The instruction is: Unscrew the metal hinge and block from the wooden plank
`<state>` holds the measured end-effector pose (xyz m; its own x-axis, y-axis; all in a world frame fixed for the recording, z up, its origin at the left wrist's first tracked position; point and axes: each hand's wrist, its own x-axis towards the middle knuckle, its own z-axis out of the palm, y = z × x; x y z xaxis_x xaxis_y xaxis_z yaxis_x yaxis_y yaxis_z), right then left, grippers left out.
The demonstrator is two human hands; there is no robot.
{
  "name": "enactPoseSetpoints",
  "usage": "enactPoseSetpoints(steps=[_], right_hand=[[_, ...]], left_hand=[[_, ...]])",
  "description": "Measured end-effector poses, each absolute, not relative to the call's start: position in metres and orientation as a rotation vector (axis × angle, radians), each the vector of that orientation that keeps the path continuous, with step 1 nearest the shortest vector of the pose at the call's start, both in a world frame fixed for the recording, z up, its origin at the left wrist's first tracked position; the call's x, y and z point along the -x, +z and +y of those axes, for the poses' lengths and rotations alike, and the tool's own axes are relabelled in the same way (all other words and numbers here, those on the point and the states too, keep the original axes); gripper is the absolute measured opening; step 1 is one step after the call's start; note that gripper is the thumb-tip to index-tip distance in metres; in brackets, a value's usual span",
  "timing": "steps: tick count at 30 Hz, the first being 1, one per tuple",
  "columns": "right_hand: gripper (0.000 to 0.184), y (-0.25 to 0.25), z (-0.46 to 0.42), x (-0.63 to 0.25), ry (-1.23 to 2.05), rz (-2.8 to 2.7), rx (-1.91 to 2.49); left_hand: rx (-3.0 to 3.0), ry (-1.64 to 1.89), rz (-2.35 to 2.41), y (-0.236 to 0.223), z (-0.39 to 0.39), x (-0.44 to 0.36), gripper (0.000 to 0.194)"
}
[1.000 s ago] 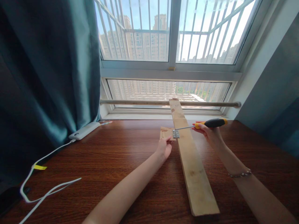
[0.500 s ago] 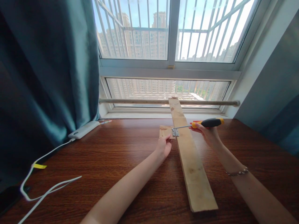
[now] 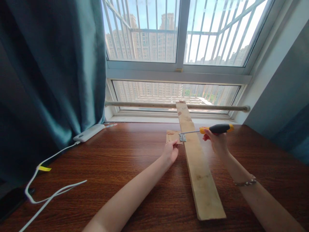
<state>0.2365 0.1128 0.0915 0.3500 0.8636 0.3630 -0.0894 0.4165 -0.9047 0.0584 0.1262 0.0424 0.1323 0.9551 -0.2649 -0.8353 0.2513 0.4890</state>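
Apparently partway: pinching small pale wooden block (image 3: 172,136) in closed left hand (image 3: 171,152), nine o'clock of grey metal hinge (image 3: 182,137) spanning onto long pale wooden plank (image 3: 202,180); gripping black-and-yellow screwdriver (image 3: 218,128) in curled right hand (image 3: 219,143), three o'clock; likely with fastening left.

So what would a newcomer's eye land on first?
Likely the long wooden board, right of center. Then the black-and-yellow screwdriver in the fingers of the right hand, its shaft reaching across the board to the metal hinge. Behind, a barred window spans the upper middle.
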Motion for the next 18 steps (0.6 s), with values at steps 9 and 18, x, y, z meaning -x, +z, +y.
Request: enactPoseSetpoints(steps=[9,18], right_hand=[[0.024,0.121,0.099,-0.241,1.14,-1.025,0.904],[0.038,0.122,0.091,-0.237,0.831,-1.179,1.061]], left_hand=[[-0.264,1.324,0.584,0.044,0.125,-0.058,0.028],[-0.249,1.316,0.606,0.051,0.12,-0.057,0.027]])
